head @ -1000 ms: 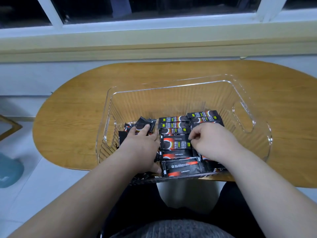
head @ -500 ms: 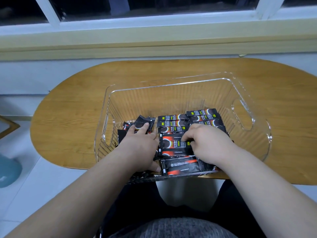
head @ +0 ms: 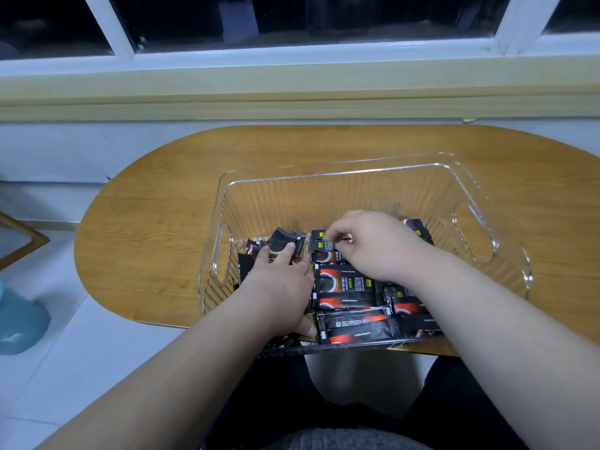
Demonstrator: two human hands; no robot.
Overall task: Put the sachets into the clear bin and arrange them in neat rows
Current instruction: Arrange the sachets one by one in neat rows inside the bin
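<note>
We find all visible sachets (head: 352, 329) inside the one clear bin (head: 324, 177) on the surface (head: 156, 228). In the middle row we count about six, neat. The right row is partly hidden, so uncounted. The sachets at the left lie loose, not yet rowed. Left hand (head: 279, 280) presses flat on them; right hand (head: 373, 248) pinches a far middle-row sachet. We judge the task past halfway.

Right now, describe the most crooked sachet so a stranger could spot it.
On the wooden table stands the clear bin; look at its left end. There the left hand presses on a skewed sachet, cocked at an angle while the rows to its right lie flat.
</note>
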